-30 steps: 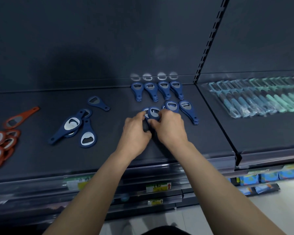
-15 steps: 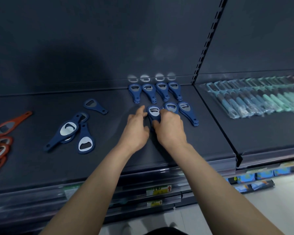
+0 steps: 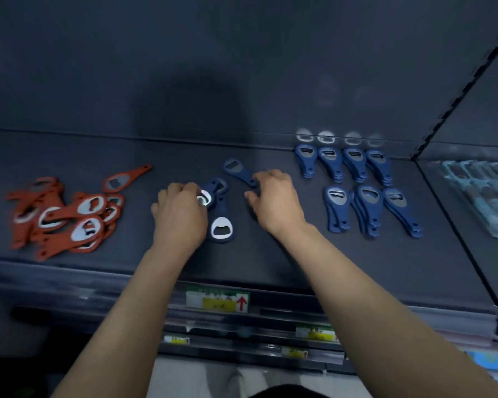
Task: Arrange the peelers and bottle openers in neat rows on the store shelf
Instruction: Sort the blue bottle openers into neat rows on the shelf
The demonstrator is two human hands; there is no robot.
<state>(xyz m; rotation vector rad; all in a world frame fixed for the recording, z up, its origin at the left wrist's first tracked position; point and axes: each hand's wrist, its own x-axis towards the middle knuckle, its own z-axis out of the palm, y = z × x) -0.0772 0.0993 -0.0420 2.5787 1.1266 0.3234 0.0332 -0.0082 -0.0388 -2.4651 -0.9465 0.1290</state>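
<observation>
Blue plastic bottle opener [image 3: 207,200], steel-mouthed: left hand [image 3: 180,216] grips its head; right hand [image 3: 276,202] pinches another blue opener [image 3: 235,168] by its handle.

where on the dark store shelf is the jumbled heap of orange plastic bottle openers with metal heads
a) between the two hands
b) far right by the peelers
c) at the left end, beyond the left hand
C: the orange plastic bottle openers lie heaped at the left end of the dark store shelf, beyond the left hand.
</observation>
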